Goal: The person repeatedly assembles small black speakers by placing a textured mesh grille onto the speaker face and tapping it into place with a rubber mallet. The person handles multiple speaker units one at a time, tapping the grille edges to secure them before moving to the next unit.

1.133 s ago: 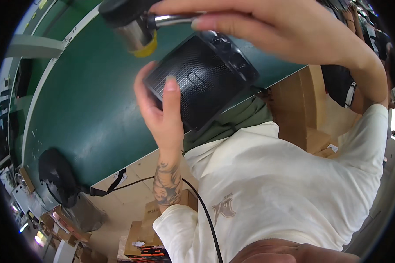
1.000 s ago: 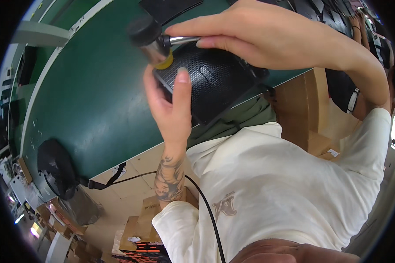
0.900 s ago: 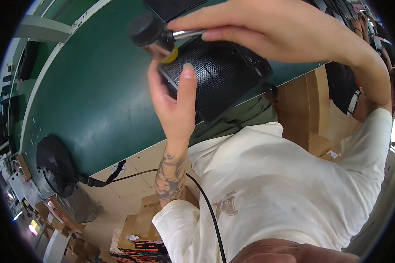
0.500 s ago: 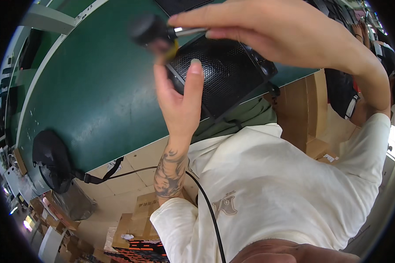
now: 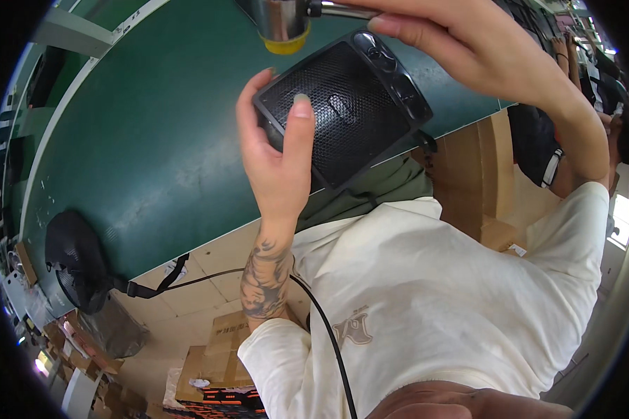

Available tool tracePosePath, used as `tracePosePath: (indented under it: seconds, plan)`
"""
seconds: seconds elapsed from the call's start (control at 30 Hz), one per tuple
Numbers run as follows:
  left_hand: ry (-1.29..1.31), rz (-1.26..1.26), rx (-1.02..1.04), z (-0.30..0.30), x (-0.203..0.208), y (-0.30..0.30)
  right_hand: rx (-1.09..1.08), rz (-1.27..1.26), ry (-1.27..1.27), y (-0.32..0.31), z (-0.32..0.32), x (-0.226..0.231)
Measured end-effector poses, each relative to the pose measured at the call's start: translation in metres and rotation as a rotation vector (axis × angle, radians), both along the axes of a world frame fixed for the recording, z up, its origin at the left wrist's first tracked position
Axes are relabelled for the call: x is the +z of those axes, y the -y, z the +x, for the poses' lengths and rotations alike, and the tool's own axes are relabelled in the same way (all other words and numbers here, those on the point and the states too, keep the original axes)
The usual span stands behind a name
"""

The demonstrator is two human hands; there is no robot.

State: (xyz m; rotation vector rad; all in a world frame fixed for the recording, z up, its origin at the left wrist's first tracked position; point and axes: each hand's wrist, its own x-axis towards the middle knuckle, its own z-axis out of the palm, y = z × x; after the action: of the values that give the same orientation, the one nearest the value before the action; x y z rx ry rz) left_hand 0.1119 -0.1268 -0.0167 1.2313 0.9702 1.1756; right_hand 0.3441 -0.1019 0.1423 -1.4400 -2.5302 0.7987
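A black box-shaped unit (image 5: 349, 112) with a mesh front grille, which looks like a speaker, rests tilted near the table's front edge. A glossy black strip with knob-like shapes runs along its right side. My left hand (image 5: 279, 153) grips its left side, thumb on the grille and fingers round the far edge. Just above the unit's far left corner hangs a mallet (image 5: 281, 24) with a metal head and a yellow face, apart from the unit. My right hand (image 5: 433, 35) is closed on the mallet's thin metal handle; the top of the picture cuts off part of that hand.
The green table (image 5: 154, 146) has a pale rim. A black mesh-sided bag (image 5: 77, 258) with a strap sits at its left corner. Cardboard boxes (image 5: 220, 342) stand on the floor below, and another carton (image 5: 493, 167) is at the right. A black cable (image 5: 328, 321) crosses my shirt. Other people are at far right.
The mallet has lifted away from the unit's far left corner, its head turning from black face in view to yellow face down. My left fingers have settled round the unit's edge.
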Motion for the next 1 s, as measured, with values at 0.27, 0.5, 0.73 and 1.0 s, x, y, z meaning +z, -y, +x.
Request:
tracePosePath:
  seconds: [0.27, 0.5, 0.73, 1.0]
  plan:
    - [0.004, -0.067, -0.044, -0.001, 0.002, -0.001, 0.096, 0.142, -0.021, 0.004, 0.006, -0.008]
    - [0.032, 0.106, -0.101, -0.012, 0.002, 0.014, 0.030, 0.139, -0.038, 0.007, -0.006, 0.009]
    - [0.000, 0.048, -0.225, -0.020, 0.000, 0.017, 0.174, -0.055, 0.081, 0.008, -0.020, 0.001]
    - [0.270, -0.125, -0.169, -0.023, 0.004, 0.010, 0.090, 0.134, -0.074, 0.015, -0.008, -0.002]
